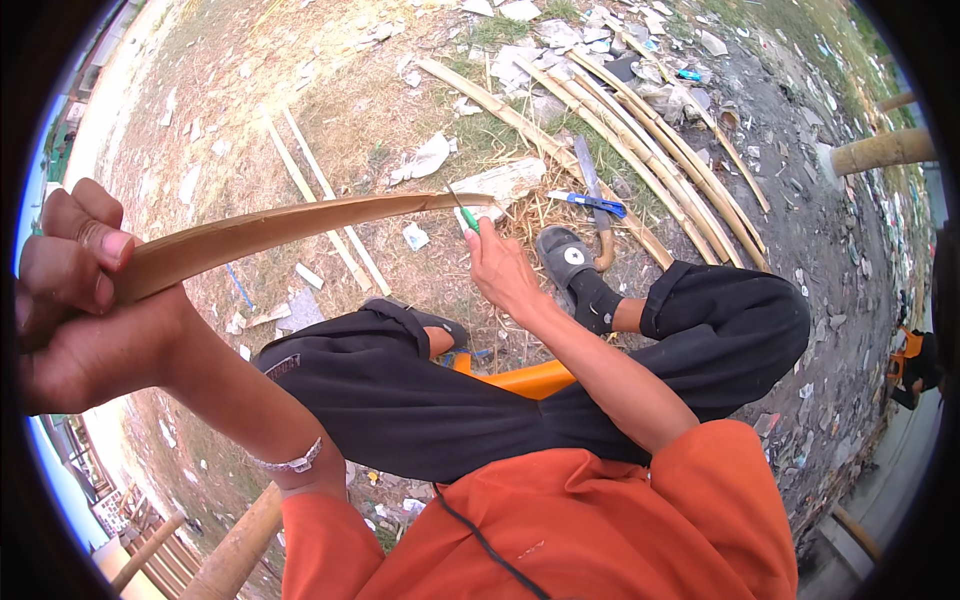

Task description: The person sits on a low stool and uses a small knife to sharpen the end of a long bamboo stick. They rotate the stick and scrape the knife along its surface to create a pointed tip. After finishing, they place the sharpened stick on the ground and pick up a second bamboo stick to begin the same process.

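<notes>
My left hand (pixel 85 310), raised at the far left, is closed around the thick end of a long split bamboo strip (pixel 290 236). The strip reaches across to the middle, narrowing toward its far end. There my right hand (pixel 503 270) grips a small green-handled knife (pixel 469 219), its thin dark blade crossing the strip near the tip. Below that tip lies a pale, worn wood block (pixel 505 180) on the ground. Just right of it are a blue box cutter (pixel 590 203) and a long flat-bladed tool (pixel 586 165) with a curved wooden handle.
Several long bamboo strips (pixel 640 135) lie at the upper right; two thinner ones (pixel 318 185) lie left of centre. Bamboo shavings and litter cover the ground. An orange seat (pixel 525 380) shows between my legs. Thick bamboo poles (pixel 885 152) stand at the right and lower left.
</notes>
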### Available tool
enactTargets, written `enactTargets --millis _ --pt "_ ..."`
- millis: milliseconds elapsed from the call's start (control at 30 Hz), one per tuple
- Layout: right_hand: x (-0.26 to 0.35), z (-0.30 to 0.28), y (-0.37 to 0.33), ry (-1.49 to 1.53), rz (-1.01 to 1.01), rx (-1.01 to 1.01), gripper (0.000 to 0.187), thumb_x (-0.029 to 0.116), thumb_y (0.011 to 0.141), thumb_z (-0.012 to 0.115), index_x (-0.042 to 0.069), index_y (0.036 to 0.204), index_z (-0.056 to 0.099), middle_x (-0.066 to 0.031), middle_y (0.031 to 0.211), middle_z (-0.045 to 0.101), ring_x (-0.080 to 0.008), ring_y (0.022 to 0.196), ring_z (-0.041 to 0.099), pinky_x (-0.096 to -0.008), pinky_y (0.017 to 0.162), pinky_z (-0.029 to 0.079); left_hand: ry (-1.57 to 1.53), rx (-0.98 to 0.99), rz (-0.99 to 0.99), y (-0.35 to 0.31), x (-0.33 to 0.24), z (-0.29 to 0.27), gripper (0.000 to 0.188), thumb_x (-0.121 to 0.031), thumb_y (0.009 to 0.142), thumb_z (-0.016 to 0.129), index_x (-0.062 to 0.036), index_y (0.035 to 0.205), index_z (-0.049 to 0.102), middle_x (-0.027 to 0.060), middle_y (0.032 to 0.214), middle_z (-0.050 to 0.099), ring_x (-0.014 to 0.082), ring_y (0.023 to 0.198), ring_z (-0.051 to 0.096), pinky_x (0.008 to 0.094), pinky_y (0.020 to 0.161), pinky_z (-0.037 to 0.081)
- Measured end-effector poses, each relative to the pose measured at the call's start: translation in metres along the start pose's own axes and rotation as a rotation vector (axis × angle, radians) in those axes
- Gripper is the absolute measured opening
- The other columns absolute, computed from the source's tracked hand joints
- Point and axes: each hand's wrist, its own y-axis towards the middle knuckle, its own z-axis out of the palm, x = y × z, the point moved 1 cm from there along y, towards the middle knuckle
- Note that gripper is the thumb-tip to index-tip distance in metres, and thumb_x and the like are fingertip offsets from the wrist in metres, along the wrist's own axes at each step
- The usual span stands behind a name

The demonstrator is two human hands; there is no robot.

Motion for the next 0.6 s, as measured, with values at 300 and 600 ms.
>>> enactTargets --millis 300,600 --pt "0.013 -0.005 -0.002 0.181 -0.09 -0.025 0.031 0.033 0.098 0.038 0.003 0.095 0.046 -0.0205 0.057 0.052 -0.038 0.044 0.049 -0.0467 0.046 0.039 -0.205 0.144 0.064 -0.005 -0.007 -0.019 0.028 -0.017 0.078 0.04 -0.0154 0.051 0.032 -0.004 0.044 0.027 0.007 0.042 0.033 0.0203 0.047 0.026" --pt "-0.001 -0.012 -0.004 1.16 0.323 0.581 0.035 0.043 0.098 0.035 0.01 0.091 0.044 0.0031 0.056 0.03 -0.0056 0.039 0.025 -0.0228 0.036 0.027 -0.155 0.306 0.083 0.008 0.003 -0.028 0.039 -0.041 0.092 0.026 -0.0136 0.07 0.044 -0.0032 0.04 0.033 0.0077 0.033 0.034 0.0201 0.034 0.024"
